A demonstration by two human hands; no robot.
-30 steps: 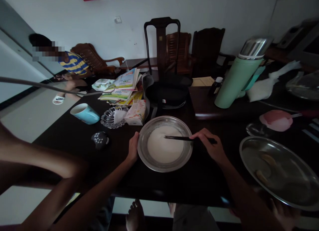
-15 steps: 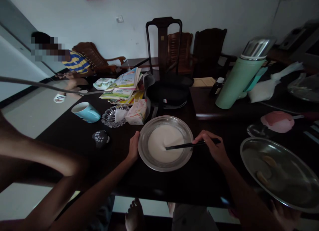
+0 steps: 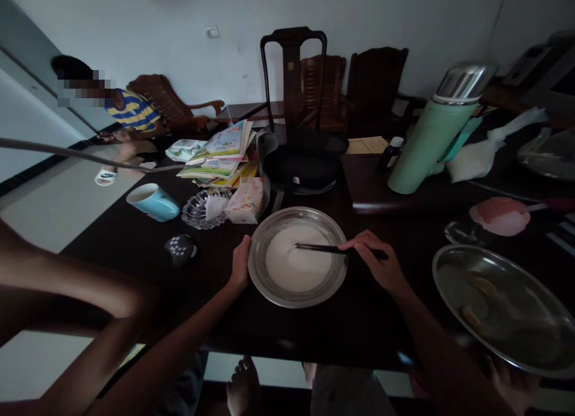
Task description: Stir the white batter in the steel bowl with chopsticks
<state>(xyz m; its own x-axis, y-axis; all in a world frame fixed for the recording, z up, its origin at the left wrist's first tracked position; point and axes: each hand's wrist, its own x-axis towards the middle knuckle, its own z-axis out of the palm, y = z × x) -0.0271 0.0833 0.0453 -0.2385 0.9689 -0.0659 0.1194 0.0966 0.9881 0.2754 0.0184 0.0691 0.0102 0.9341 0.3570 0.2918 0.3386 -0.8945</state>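
A steel bowl of white batter sits on the dark table in front of me. My left hand rests against the bowl's left rim, fingers curled on it. My right hand is closed on a pair of black chopsticks, whose tips dip into the batter near its upper middle.
A large steel pan lies at the right, with a pink ladle and a green thermos behind it. To the left are a blue cup, a glass dish, a tissue pack, books. Another person's arm crosses lower left; a person sits far left.
The chopstick tips swept from the lower middle of the batter back up toward its top, as my right hand moved slightly up and left. My left hand stayed on the rim.
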